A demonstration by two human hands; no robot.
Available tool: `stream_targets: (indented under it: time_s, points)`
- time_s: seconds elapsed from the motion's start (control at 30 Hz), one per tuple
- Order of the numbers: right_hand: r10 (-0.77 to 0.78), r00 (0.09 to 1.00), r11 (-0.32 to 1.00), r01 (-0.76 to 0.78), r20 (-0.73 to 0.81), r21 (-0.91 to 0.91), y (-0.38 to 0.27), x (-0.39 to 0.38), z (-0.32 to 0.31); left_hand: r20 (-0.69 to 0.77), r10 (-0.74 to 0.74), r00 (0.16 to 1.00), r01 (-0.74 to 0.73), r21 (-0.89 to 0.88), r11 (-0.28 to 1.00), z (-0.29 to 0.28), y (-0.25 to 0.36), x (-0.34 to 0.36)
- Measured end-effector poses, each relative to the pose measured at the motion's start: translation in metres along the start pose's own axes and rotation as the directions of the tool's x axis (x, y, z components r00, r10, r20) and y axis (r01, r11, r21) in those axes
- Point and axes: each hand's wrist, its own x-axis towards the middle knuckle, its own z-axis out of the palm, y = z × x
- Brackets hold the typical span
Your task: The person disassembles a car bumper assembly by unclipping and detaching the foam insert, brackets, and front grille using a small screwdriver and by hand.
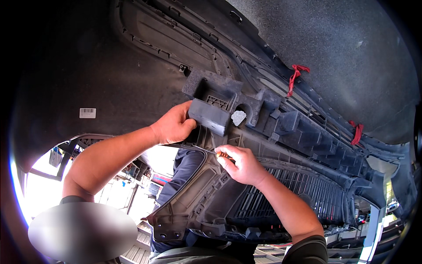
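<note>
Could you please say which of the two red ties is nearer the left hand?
The upper red tie; the lower red tie sits farther right in the picture, farther from the left hand.

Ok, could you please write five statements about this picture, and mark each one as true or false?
1. The left hand grips one end of a dark block. True.
2. The right hand is empty. False: it holds a thin tool with a partly orange handle.
3. In the picture, the white label is left of both hands. True.
4. Both red strips are left of the block. False: they are right of it.
5. The slatted grille appears lower in the picture than the block. True.
</note>
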Motion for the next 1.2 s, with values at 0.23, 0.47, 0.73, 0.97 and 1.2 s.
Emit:
stream_targets:
  time_s: [0.23, 0.47, 0.73, 0.97, 1.2]
  points:
    - [-0.033, 0.999, 0.999, 0.033, -0.001, 0.016, -0.009, 0.003, 0.009, -0.01, -0.018, 1.0, 0.018, 0.033, 0.999, 0.001, 0.0, 0.0]
    - [0.006, 1.0, 0.997, -0.005, -0.018, 0.072, -0.007, 0.002, 0.014, -0.008, -0.025, 1.0, 0.025, -0.008, 1.0, 0.006, 0.003, 0.0]
    - [0.021, 0.999, 0.986, -0.015, -0.039, 0.165, 0.012, -0.001, 0.024, -0.012, 0.042, 0.999, -0.042, 0.051, 0.998, 0.008, -0.001, 0.002]
    - [-0.01, 0.999, 0.986, 0.017, -0.045, 0.164, 0.014, -0.011, 0.034, -0.015, -0.043, 0.999, 0.043, 0.037, 0.998, 0.013, 0.002, -0.012]
    - [-0.096, 0.994, 0.937, 0.107, 0.051, -0.331, 0.001, -0.006, 0.026, -0.006, 0.008, 1.0, -0.008, 0.048, 0.999, 0.011, 0.0, -0.011]
